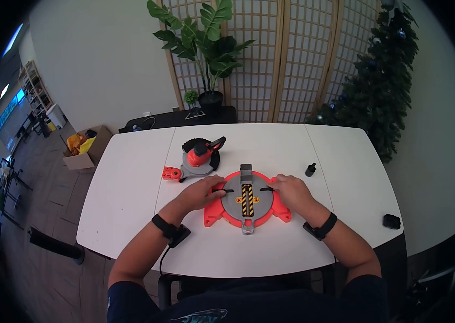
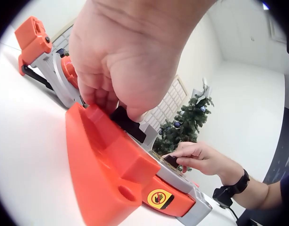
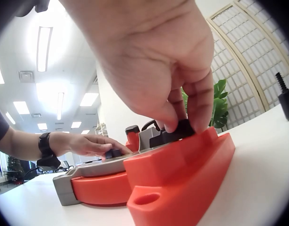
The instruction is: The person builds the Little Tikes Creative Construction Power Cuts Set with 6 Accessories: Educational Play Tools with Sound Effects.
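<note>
The orange base point(image 1: 213, 211) of a toy mitre saw lies flat on the white table, between both hands. Its round grey turntable point(image 1: 262, 211) carries a black-and-yellow striped strip point(image 1: 247, 200). My left hand point(image 1: 198, 195) pinches a black clamp-like piece point(image 2: 128, 126) on the base's left side, thumb on the inner side. Opposite it, my right hand point(image 1: 294, 192) pinches a matching black piece point(image 3: 175, 134) between thumb and fingers. Fingertips partly cover both pieces. Behind the base, to the left, sits the orange-and-grey saw head point(image 1: 199, 156) with its black handle.
A black threaded knob point(image 1: 311, 170) stands on the table point(image 1: 125, 204) right of the base. Near the right edge is a small black object point(image 1: 392, 221). Beyond the table are a potted plant point(image 1: 211, 99), a folding screen point(image 1: 260, 64) and a decorated tree point(image 1: 367, 91).
</note>
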The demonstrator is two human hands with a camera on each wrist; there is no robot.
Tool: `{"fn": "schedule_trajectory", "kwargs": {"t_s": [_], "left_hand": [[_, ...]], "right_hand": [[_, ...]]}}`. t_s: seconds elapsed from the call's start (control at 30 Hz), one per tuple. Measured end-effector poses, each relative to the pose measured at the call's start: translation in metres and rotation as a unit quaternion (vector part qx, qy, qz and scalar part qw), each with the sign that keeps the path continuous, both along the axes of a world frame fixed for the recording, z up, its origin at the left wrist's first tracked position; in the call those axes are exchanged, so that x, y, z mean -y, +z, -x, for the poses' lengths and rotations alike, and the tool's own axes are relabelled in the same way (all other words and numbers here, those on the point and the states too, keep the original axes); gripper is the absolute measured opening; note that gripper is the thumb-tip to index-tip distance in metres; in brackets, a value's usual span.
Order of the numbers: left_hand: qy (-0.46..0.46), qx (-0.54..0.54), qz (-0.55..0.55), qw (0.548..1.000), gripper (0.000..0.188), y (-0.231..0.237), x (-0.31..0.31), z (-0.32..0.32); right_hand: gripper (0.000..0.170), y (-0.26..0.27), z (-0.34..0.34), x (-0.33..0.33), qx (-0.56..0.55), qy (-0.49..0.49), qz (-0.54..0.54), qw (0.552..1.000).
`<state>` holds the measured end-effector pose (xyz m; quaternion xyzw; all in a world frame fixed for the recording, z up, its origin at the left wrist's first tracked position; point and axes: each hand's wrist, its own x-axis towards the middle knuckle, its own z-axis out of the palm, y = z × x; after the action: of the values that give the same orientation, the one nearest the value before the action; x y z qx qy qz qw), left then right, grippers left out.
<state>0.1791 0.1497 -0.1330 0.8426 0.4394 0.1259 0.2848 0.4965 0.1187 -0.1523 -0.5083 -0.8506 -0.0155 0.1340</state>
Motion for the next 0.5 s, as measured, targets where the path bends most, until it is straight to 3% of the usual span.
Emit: {"fn": "schedule_trajectory", "kwargs": {"t_s": [0.07,0.13,0.23,0.3,0.33,0.4,0.5], "left_hand": [[0.023,-0.019,0.033,0.999,0.046,0.006,0.002,-0.001],[0.040,-0.014,-0.030,0.999,0.055,0.004,-0.001,0.005],[0.068,0.031,-0.067,0.995,0.053,0.011,-0.002,0.013],[0.078,0.063,-0.091,0.991,0.047,0.009,-0.008,0.020],[0.098,0.061,-0.093,0.989,0.047,0.013,-0.010,0.023],[0.118,0.057,-0.107,0.986,0.043,0.021,-0.015,0.028],[0.143,0.050,-0.124,0.981,0.042,0.029,-0.020,0.033]], "right_hand": [[0.028,-0.002,-0.001,-0.001,-0.024,-0.002,0.014,1.000],[0.026,-0.002,-0.004,-0.002,-0.049,-0.004,0.029,0.998],[0.026,0.004,-0.011,-0.002,-0.090,0.007,0.067,0.994],[0.029,0.018,-0.014,0.001,-0.168,-0.022,0.160,0.972],[0.029,0.019,-0.018,-0.001,-0.168,-0.022,0.160,0.972],[0.030,0.019,-0.030,-0.005,-0.134,-0.019,0.061,0.989],[0.031,0.030,-0.047,-0.012,-0.140,-0.060,0.049,0.987]]}}
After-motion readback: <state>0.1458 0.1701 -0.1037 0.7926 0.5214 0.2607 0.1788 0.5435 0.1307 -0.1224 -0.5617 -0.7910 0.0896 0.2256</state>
